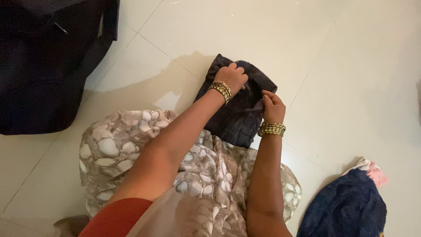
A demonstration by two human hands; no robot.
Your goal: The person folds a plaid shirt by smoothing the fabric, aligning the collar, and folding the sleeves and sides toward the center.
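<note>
A dark denim garment (pixel 234 118), folded into a small rectangle, lies on the pale tiled floor (pixel 272 35) just past my knees. My left hand (pixel 233 77) presses down on its far upper part, fingers curled into the cloth. My right hand (pixel 272 107) pinches the garment's right edge between thumb and fingers. Both wrists carry stacks of gold bangles. My lap is covered by a beige and white patterned cloth (pixel 131 145).
A big dark bag or piece of luggage (pixel 44 66) fills the upper left corner. At the lower right lies a pile of clothes (pixel 346 206), dark blue with a bit of pink and white at its top.
</note>
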